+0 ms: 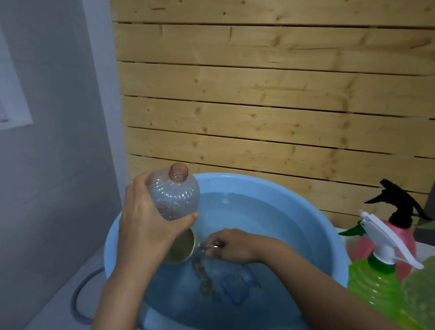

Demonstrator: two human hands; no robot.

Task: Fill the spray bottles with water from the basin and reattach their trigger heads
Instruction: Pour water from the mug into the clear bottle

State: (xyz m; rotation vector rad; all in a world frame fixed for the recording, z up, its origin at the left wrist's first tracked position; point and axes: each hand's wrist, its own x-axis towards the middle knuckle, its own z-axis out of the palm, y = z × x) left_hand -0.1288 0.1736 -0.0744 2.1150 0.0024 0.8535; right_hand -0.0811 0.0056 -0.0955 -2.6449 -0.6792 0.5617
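My left hand (142,226) grips a clear pinkish spray bottle (175,198) that has no trigger head. Its open threaded neck points up, and it is held over the left side of the blue basin (323,223). The basin holds water. My right hand (234,246) is low in the basin at the water's surface, closed on the handle of a small metal cup (179,249). The cup sits just under the bottle's base.
To the right of the basin stand a green spray bottle (373,284) with a white and green trigger head and a pink bottle (402,237) with a black trigger head. Another green bottle (426,295) is at the right edge. A wooden slat wall (268,91) rises behind. A grey hose (78,297) loops at lower left.
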